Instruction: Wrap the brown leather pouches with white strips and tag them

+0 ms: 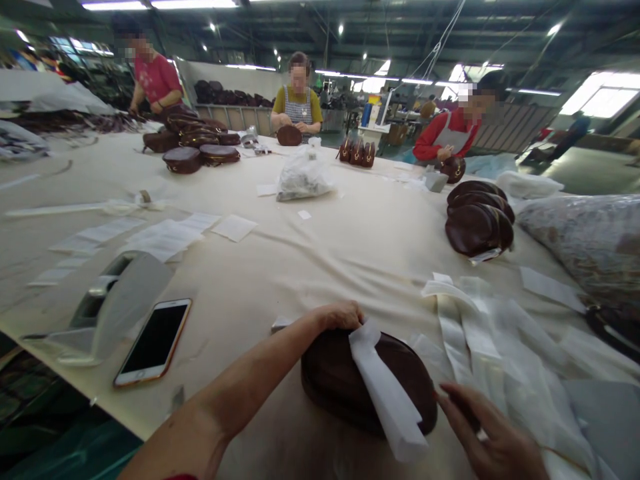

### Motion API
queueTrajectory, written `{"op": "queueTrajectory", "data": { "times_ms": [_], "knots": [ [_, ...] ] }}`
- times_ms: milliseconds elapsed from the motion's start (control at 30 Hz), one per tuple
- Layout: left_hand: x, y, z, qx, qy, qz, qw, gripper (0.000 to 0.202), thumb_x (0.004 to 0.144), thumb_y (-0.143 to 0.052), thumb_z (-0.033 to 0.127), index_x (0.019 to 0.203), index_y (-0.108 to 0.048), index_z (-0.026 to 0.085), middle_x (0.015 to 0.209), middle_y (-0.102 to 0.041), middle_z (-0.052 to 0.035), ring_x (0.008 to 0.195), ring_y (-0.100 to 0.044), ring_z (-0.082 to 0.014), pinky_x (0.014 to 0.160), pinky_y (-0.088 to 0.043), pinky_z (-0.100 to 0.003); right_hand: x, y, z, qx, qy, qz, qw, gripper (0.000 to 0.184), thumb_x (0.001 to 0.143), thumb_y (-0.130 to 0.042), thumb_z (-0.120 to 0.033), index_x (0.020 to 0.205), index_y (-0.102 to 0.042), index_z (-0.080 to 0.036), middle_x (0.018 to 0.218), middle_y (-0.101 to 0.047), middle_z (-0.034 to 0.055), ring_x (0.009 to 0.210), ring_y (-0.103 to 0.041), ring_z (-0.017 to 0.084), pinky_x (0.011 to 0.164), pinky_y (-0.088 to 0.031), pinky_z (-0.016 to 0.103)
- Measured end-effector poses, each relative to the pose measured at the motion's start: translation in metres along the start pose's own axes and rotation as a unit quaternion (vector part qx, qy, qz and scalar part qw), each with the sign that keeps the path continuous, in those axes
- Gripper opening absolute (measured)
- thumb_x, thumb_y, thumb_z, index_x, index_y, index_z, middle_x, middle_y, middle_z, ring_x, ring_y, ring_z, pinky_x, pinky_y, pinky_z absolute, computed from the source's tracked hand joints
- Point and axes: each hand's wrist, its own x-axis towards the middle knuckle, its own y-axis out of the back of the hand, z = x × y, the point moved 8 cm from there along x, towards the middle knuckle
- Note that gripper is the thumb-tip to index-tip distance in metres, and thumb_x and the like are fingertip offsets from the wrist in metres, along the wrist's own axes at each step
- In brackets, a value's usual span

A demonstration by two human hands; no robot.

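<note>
A dark brown leather bag lies flat on the cream cloth-covered table right in front of me. A white paper strip is draped across its top. My left hand rests on the bag's far edge, fingers curled and pinching the upper end of the strip. At the bag's near right side is my right hand, fingers bent against the bag's edge; I cannot make out anything held in it.
A phone and a tape dispenser lie at the near left. White paper strips spread at the right. Stacked brown bags sit farther right, a plastic bag mid-table. Three people work at the far edge.
</note>
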Motion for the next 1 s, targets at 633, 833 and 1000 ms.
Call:
{"op": "queueTrajectory", "data": {
  "times_ms": [633,833,1000],
  "knots": [
    [-0.009,0.016,0.021,0.164,-0.034,0.065,0.984,0.019,0.08,-0.061,0.028,0.07,-0.063,0.011,0.06,-0.054,0.0006,0.062,-0.053,-0.0143,0.058,-0.041,-0.024,0.086,-0.099,0.017,0.24,-0.232,-0.168,0.927,0.038,0.083,-0.047,-0.044,0.096,-0.071,-0.018,0.085,-0.071,0.0046,0.083,-0.064,0.026,0.071,-0.049,0.031],
    [-0.015,0.019,0.027,0.228,-0.029,0.087,0.969,0.024,0.08,-0.053,0.028,0.087,-0.069,0.012,0.084,-0.067,-0.01,0.079,-0.061,-0.0223,0.065,-0.045,-0.027,0.08,-0.106,0.026,0.247,-0.29,-0.152,0.912,0.045,0.077,-0.051,-0.052,0.097,-0.071,-0.018,0.084,-0.071,0.0038,0.085,-0.063,0.027,0.074,-0.047,0.032],
    [-0.026,0.017,0.037,0.283,-0.039,0.093,0.954,0.023,0.083,-0.05,0.025,0.09,-0.068,0.014,0.097,-0.069,-0.0111,0.091,-0.063,-0.0239,0.071,-0.047,-0.027,0.079,-0.106,0.03,0.228,-0.298,-0.139,0.917,0.048,0.077,-0.048,-0.055,0.095,-0.072,-0.018,0.08,-0.07,0.0036,0.08,-0.063,0.025,0.07,-0.045,0.03]
  ]
}}
